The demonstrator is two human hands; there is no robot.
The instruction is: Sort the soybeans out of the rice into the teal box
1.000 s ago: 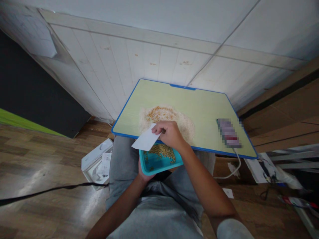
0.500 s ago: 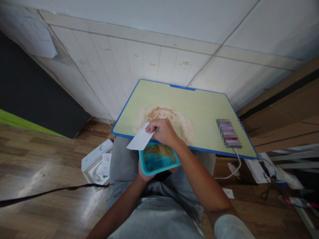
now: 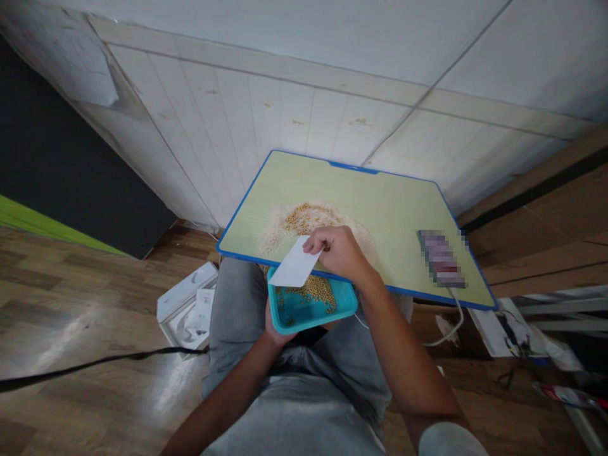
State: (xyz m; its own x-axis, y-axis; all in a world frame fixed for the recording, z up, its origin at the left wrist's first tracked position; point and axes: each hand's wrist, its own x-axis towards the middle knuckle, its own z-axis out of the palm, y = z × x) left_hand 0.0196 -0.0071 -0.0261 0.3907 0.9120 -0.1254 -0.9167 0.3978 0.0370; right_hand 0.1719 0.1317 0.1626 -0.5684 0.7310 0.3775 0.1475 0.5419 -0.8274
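My left hand [image 3: 277, 330] holds a turquoise plastic tray [image 3: 311, 324] from below, over my lap and against the table's front edge. Yellow soybeans [image 3: 319, 291] lie spread across the tray's floor. Between the fingers of my right hand [image 3: 335, 244] is a white card [image 3: 297, 263], tilted down, its lower end over the tray's left part. Behind that hand a heap of white rice grains [image 3: 275, 231] with yellow beans [image 3: 304, 216] mixed in covers part of the table. My right hand hides some of the heap.
The small yellow-green table [image 3: 380, 196] has a blue rim and stands near a white panelled wall. A pixelated phone [image 3: 441, 258] with a white cable lies at its right. An open white box [image 3: 190, 310] sits on the wooden floor at left; cardboard boxes [image 3: 546, 234] stand at right.
My right hand has moved right with the white card, which now covers the tray's back left edge. The tray stays in my left hand. The view has shifted slightly.
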